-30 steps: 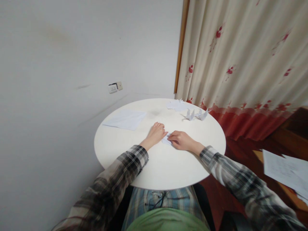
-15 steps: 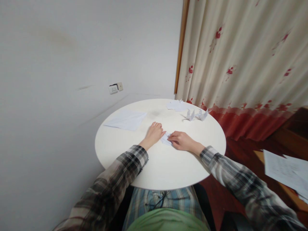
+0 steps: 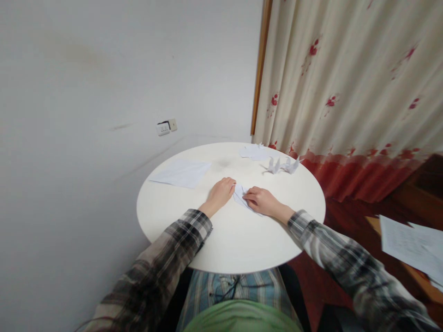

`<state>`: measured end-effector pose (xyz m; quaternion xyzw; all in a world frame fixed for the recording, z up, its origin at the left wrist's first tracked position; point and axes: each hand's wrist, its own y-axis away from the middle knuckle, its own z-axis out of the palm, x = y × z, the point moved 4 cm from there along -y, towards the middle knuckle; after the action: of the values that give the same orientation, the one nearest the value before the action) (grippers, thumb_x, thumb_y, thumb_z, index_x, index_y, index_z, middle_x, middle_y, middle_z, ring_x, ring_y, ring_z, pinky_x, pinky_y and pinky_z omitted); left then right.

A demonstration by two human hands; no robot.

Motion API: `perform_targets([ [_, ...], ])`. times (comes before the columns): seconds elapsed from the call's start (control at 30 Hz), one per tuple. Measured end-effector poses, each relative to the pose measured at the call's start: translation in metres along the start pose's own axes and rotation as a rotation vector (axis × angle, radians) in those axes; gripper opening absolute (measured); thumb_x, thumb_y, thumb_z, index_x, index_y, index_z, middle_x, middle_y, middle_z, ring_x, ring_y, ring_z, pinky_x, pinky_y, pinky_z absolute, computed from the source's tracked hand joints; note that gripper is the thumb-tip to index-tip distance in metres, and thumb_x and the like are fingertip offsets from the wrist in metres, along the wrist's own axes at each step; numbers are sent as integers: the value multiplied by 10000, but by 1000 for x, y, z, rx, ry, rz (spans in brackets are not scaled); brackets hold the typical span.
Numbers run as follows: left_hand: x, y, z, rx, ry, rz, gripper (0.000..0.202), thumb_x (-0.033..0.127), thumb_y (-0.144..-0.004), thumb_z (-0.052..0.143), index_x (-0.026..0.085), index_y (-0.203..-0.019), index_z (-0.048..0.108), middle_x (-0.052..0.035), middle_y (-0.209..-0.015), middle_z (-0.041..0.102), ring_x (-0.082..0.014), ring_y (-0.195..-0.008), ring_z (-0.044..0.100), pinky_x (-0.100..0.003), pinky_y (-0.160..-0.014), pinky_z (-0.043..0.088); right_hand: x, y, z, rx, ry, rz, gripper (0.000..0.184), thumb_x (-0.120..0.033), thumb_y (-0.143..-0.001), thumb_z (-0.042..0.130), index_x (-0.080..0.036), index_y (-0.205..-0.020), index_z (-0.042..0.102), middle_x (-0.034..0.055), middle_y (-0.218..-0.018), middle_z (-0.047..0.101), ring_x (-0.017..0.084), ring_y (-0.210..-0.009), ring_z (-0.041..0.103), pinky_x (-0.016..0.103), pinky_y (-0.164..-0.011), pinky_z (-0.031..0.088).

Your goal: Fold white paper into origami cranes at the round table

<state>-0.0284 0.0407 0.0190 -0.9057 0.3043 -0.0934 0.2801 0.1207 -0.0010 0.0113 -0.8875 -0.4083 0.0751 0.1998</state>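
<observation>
Paper (image 3: pixel 238 193), thin, wht, folded, in R hand (image 3: pixel 261 201), fingers (image 3: pixel 249 197) closed; by L hand (image 3: pixel 222 190), curled, can't tell grip.

Red-flowered curtain (image 3: pixel 356 69), white wall socket (image 3: pixel 163 129), reddish floor (image 3: pixel 346 226), papers (image 3: pixel 403 240) at right, seemingly bearing writing

Looks like a room in a home
Shown by floral curtain (image 3: pixel 349 83), round white table (image 3: pixel 238 244), scuffed wall (image 3: pixel 104 64) with socket (image 3: pixel 163 129), dark reddish floor (image 3: pixel 346 223)
</observation>
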Motion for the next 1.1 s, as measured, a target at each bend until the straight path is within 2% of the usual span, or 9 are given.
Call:
perform_targets([
  [0.13,10,2,6,-120,81,104,189,170,-846,418,178,-905,597,-35,-903,629,-156,-872,563,-270,-791,440,4,-1,1,-18,24,33,253,-167,-832,436,-163,-1002,624,73,-851,587,156,-815,496,260,-724,396],
  [0.27,13,4,9,-167,143,140,194,193,-847,436,169,-856,628,-43,-904,642,-153,-884,573,-262,-814,440,5,0,1,-29,28,40,246,-159,-834,436,-158,-997,621,76,-852,577,157,-822,488,259,-725,387],
  [0.43,13,4,11,-169,159,115,228,281,-857,443,155,-890,631,-61,-917,642,-158,-879,581,-263,-805,441,5,-1,1,-26,37,44,236,-158,-827,446,-154,-979,627,73,-828,578,159,-797,484,265,-716,375],
  [0.77,6,5,11,-207,29,-47,361,446,-839,432,179,-997,618,-86,-945,663,-199,-940,590,-288,-813,428,4,-2,0,-20,35,37,245,-154,-823,451,-150,-993,627,74,-815,582,157,-788,489,266,-718,372],
  [0.97,6,5,12,-192,5,-20,378,447,-849,403,176,-999,620,-91,-945,660,-202,-947,588,-300,-822,433,4,-2,0,-18,34,33,241,-157,-821,455,-146,-987,629,77,-821,595,160,-796,503,272,-731,390],
  [1.1,7,5,13,-156,19,21,363,420,-851,410,163,-1002,615,-90,-984,654,-205,-984,573,-319,-867,426,5,-1,1,0,-1,29,253,-135,-814,450,-142,-1001,620,86,-911,615,158,-858,527,268,-776,407],
])
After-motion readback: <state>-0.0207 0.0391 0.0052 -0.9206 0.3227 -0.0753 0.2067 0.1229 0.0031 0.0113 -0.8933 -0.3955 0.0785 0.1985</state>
